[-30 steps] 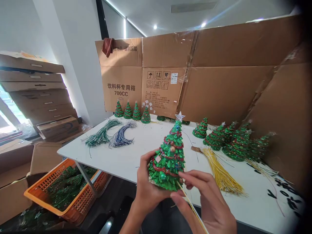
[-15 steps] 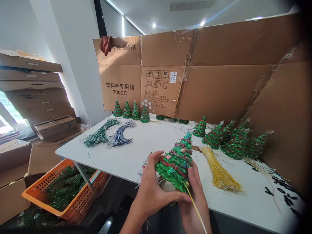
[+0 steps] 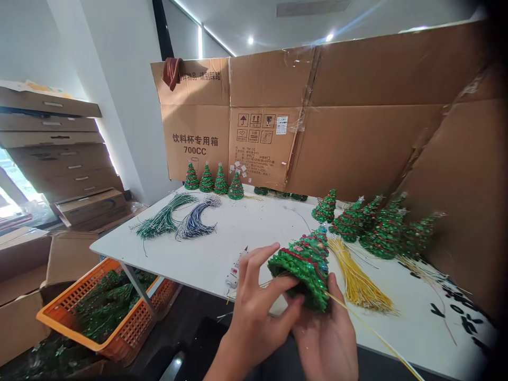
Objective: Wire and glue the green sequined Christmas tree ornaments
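Glittery green xmas tree ornament tipped over on its side, held just past the front edge of white desk. Left hand grips it from the side, right hand cups it from underneath, both tight on it. Yellow wire sticks out of the base. Yellow wire bundle right beside it, green + blue bundles on desk's left side, small trees along far edge vs big cardboard sheets, orange crate below left edge.
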Motion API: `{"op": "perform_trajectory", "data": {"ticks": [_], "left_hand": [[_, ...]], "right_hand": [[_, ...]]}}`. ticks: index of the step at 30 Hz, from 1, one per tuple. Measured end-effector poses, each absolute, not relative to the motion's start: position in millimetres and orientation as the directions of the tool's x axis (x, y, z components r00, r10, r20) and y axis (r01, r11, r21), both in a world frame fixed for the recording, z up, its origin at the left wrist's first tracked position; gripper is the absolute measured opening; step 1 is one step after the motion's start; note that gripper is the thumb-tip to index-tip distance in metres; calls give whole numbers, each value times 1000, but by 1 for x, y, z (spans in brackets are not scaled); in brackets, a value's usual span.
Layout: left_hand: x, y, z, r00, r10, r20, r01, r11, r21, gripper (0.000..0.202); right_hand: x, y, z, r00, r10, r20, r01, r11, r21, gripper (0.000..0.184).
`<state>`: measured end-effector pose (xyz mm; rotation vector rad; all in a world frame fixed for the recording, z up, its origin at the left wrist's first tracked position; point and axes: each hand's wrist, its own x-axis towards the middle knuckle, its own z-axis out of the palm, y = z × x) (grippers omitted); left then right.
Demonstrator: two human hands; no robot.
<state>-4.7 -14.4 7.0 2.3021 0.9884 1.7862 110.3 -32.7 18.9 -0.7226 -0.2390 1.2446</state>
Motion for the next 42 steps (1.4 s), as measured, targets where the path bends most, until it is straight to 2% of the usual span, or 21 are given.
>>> {"op": "perform_trajectory", "data": {"ticks": [4,8,14,18,22,28,33,36,38,42], "left_hand": [[2,-12,5,149,515,844,421,-806,417,29],[3,-10,4,98,570,816,404,-772,491,18],[-11,-10,2,187,686,703,322,-719,616,14],[-24,-3,-2,173,722,670,265,-689,674,14],[-39,7,-2,113,740,663,264,-666,698,15],[-53,14,3,67,724,687,360,-659,660,16],[-57,10,7,38,709,704,478,-631,611,14],[-59,-3,18,-56,605,794,611,-609,506,19],[-57,-15,27,-114,508,854,630,-628,457,20],[-38,-31,35,30,507,862,545,-731,411,24]], "right_hand": [[110,-32,16,300,935,-188,-787,132,-602,48],[107,-30,17,308,929,-205,-807,141,-574,45],[110,-30,21,352,899,-259,-785,133,-605,45],[112,-29,26,421,895,-148,-762,260,-593,46],[116,-30,33,485,866,-121,-736,330,-592,45],[118,-35,34,533,842,-85,-705,386,-595,54],[115,-35,30,505,862,-44,-695,375,-614,48],[113,-34,29,496,867,-54,-715,372,-592,47],[112,-34,28,482,873,-73,-733,356,-579,48],[110,-37,25,440,887,-141,-759,283,-587,46]]}}
